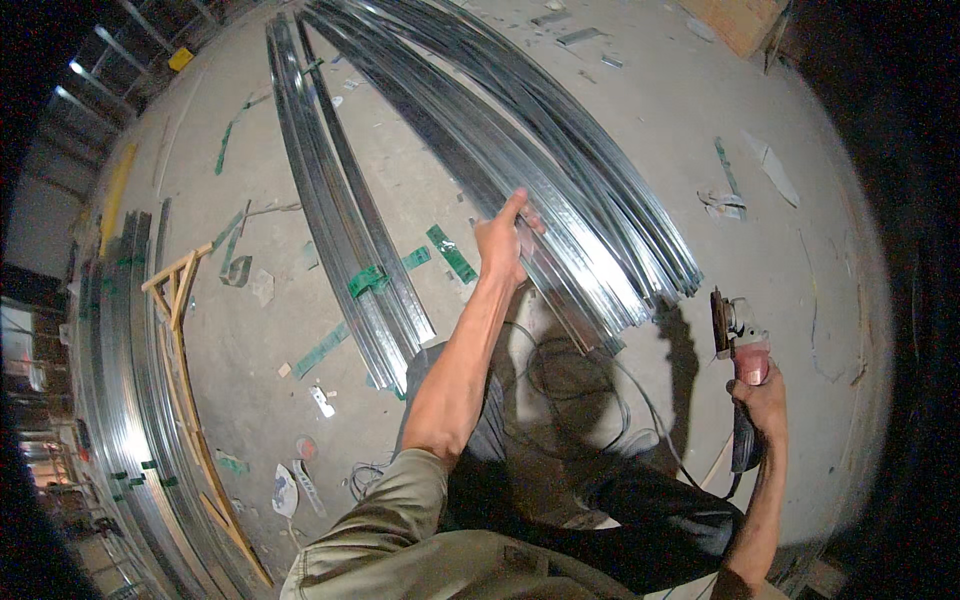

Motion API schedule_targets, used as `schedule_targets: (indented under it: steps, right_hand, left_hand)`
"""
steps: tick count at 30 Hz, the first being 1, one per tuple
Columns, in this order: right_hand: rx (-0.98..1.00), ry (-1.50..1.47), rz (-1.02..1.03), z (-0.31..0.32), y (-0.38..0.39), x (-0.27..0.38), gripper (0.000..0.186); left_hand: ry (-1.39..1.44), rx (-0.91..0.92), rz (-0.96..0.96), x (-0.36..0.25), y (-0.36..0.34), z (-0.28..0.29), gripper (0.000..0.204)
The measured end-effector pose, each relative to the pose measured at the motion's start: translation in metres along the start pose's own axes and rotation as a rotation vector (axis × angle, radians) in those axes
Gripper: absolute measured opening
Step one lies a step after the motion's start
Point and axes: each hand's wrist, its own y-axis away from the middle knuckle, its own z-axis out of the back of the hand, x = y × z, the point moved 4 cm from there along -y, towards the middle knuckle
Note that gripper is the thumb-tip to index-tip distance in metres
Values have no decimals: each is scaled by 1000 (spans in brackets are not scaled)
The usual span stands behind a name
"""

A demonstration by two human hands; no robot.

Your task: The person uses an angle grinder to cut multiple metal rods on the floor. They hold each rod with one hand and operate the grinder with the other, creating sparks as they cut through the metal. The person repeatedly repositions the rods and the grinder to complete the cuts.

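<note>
My left hand (508, 240) grips the edge of a long bundle of shiny galvanized metal channels (600, 270), thumb pointing up along them. My right hand (756, 400) is closed round a red-and-black angle grinder (750, 355), its disc upright beside the bundle's near right end, apart from it. A black cord (660, 440) loops on the floor below. A second, narrower bundle of channels (335, 215) lies to the left, with green strapping (368, 281) across it.
More metal profiles (125, 380) and a wooden frame (180, 300) lie at the left. Green strap scraps (450, 252) and debris litter the concrete floor (820, 330). A wooden board (730, 25) lies at the far right, and a yellow object (181, 58) at the far left.
</note>
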Motion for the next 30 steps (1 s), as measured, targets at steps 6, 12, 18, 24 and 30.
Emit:
schedule_targets:
  steps: [6, 12, 18, 24, 30]
  right_hand:
    - [46, -250, -25, -1, 1, 17, 33]
    - [25, -646, -202, 1, 4, 4, 37]
    - [8, -1043, -228, 1, 7, -2, 32]
    - [8, -1118, -241, 4, 7, -15, 31]
    - [179, -1173, -117, -1, 0, -20, 25]
  left_hand:
    - [-226, -59, -1, 13, -4, 7, 22]
    - [-480, 42, -43, 47, -25, -1, 31]
    - [-852, 151, 169, 105, -30, -1, 58]
    - [-1160, 366, 338, 134, -19, -3, 75]
    - [-1579, 460, -273, 59, -27, 27, 55]
